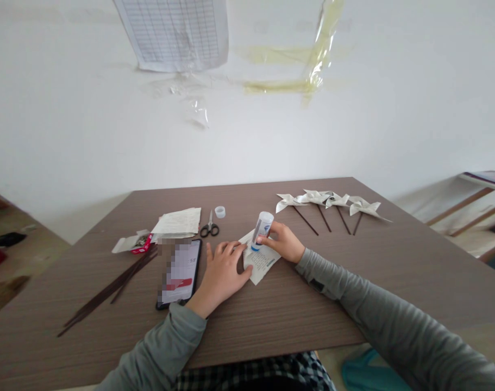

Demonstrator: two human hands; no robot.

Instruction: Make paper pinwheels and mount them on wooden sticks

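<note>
My right hand (283, 242) is closed around a white glue stick (262, 230) with blue print, held tilted with its lower end against a printed piece of paper (260, 267). The paper lies on the table in front of me, partly covered by both hands. My left hand (224, 271) rests on the paper's left side, fingers spread and holding it flat against the table. Behind my left hand lie small black-handled scissors (210, 229) and a round, clear plastic cap (220, 212).
A phone (181, 271) lies left of my left hand. Beyond it are folded papers (177, 222), a small red box (141, 244) and thin dark sticks (104, 290). Several paper pinwheels (327, 200) on sticks lie at the back right. A wall (247, 146) closes off the wooden table (394, 255).
</note>
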